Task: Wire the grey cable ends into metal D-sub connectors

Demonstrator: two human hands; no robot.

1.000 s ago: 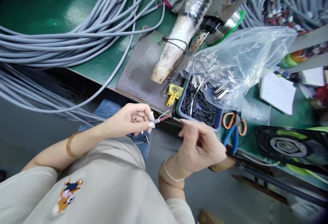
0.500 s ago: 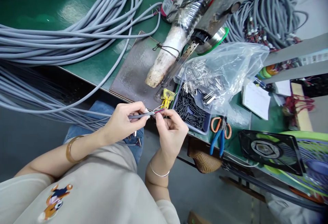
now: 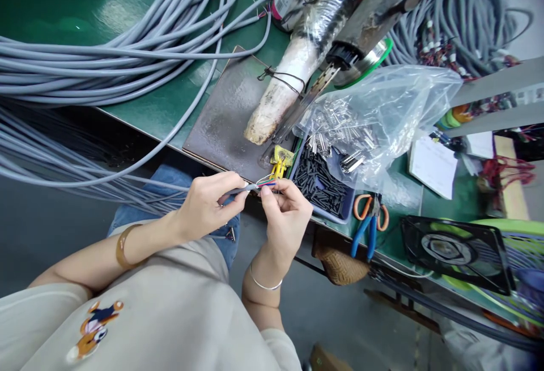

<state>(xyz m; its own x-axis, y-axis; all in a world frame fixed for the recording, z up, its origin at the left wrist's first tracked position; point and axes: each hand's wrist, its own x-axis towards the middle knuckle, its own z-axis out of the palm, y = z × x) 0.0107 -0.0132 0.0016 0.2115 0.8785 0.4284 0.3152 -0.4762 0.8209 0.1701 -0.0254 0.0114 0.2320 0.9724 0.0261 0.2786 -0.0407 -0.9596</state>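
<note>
My left hand [image 3: 212, 201] pinches a grey cable [image 3: 242, 189] close to its stripped end, just in front of the table edge. From that end fan thin coloured wires [image 3: 267, 182], among them white, green, red and blue. The thumb and fingers of my right hand [image 3: 285, 209] are closed on the wire ends; their tips are hidden by the fingers. Right behind the wires, a yellow clip-like piece [image 3: 280, 162] stands at the edge of a dark metal plate [image 3: 225, 110].
Grey cables [image 3: 106, 71] lie in a thick bundle at left. A white-wrapped duct [image 3: 276, 99] slants over the plate. At right are a bin of black sleeves [image 3: 321, 184], a plastic bag of metal connectors [image 3: 344, 127], blue-and-orange pliers [image 3: 369, 224] and a black fan [image 3: 454, 249].
The view has shifted slightly, so the bench things sit a little further right. Both hands keep their grip, and the coloured wires now show more spread between them.
</note>
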